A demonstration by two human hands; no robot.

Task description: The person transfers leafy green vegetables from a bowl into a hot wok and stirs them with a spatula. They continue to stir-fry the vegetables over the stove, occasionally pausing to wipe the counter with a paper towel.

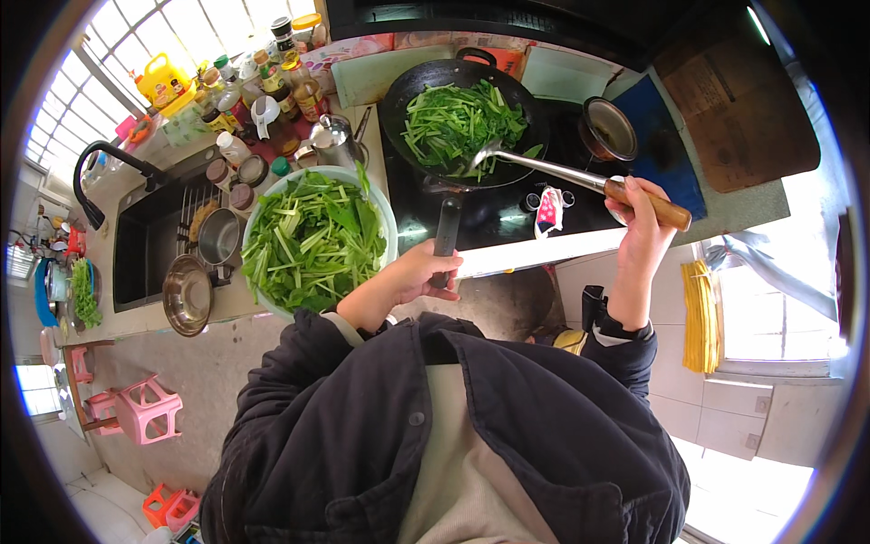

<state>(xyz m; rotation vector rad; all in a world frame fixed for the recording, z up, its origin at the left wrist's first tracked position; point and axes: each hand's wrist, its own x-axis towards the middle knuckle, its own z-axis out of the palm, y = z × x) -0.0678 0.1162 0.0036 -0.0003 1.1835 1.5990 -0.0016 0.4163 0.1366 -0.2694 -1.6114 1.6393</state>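
Chopped leafy greens [462, 126] lie in a black wok [394, 102] on the black glass cooktop [421, 228]. My right hand [642, 217] grips the wooden handle of a metal spatula [550, 165], whose head rests against the greens at the wok's near right side. Around the wok's dark handle [446, 228] my left hand [425, 272] is closed, at the front edge of the cooktop. Just left of that hand, a pale green basin [391, 234] is heaped with raw cut greens [312, 241]. The wok's far loop handle [477, 56] is free.
A small metal pot [608, 129] stands right of the wok, and a metal kettle [334, 141] at its left. Bottles [275, 78] crowd the counter by the window. A steel bowl [187, 294] and saucepan [220, 236] sit beside the black sink [146, 238]. Pink stools [148, 410] stand on the floor.
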